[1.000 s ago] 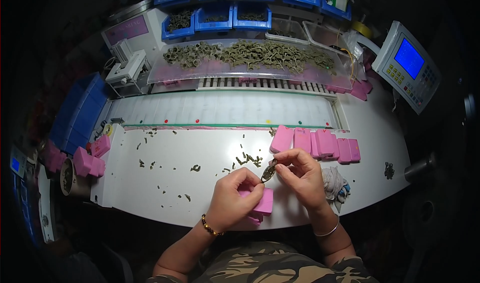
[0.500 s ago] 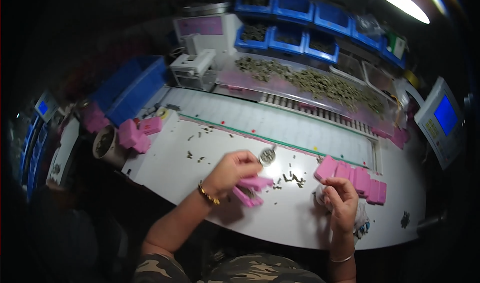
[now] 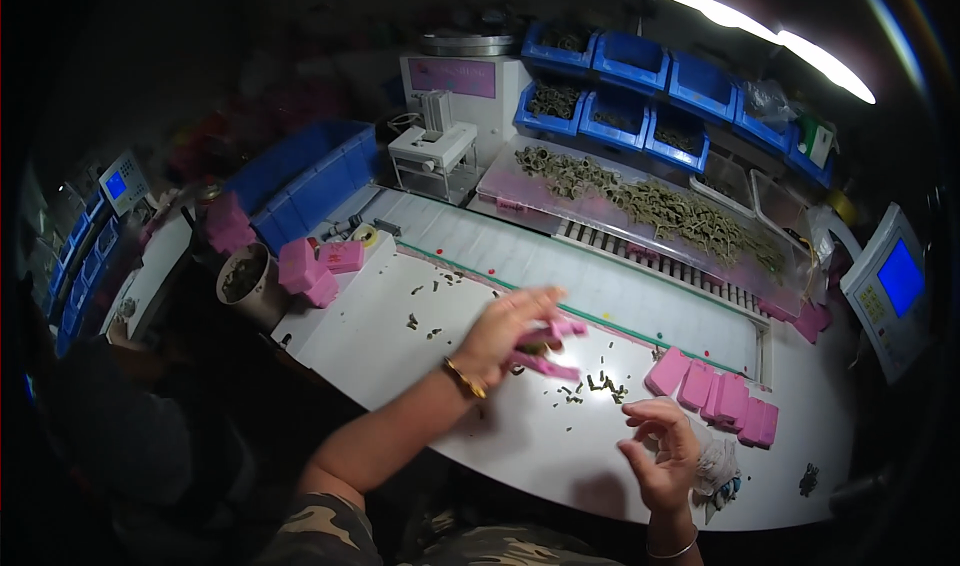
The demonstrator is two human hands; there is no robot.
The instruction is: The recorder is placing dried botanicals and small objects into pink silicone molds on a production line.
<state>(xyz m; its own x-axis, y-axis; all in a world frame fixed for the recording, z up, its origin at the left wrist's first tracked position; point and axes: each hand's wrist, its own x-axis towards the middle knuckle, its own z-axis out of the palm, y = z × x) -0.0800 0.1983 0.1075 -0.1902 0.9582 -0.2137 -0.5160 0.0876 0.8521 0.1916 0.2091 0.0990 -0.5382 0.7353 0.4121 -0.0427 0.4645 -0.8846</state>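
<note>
Over the worktable [image 3: 530,466], my left hand [image 3: 497,334] is closed on a small pink box [image 3: 548,364], whose two halves stand apart. Something dull and greenish shows between the halves, too blurred to name. My right hand [image 3: 665,454] is held above the table's right side, its thumb and fingers curved apart with nothing between them. Small metal pieces [image 3: 603,384] lie scattered between my hands. Beside my right hand sit a row of closed pink boxes [image 3: 728,398] and a crumpled whitish cloth or bag [image 3: 716,461].
A conveyor belt [image 3: 560,276] crosses behind the table. Beyond it, a clear tray [image 3: 690,221] bears heaped metal parts, below blue bins [image 3: 615,116]. More pink boxes [image 3: 320,271], a pot of parts [image 3: 245,278] and a blue crate [image 3: 310,186] stand left. A screen [image 3: 900,276] stands right.
My left hand has moved away from me with the pink box. The round dish of small parts beside it no longer shows clearly. My right hand's fingers have spread, and the view has shifted.
</note>
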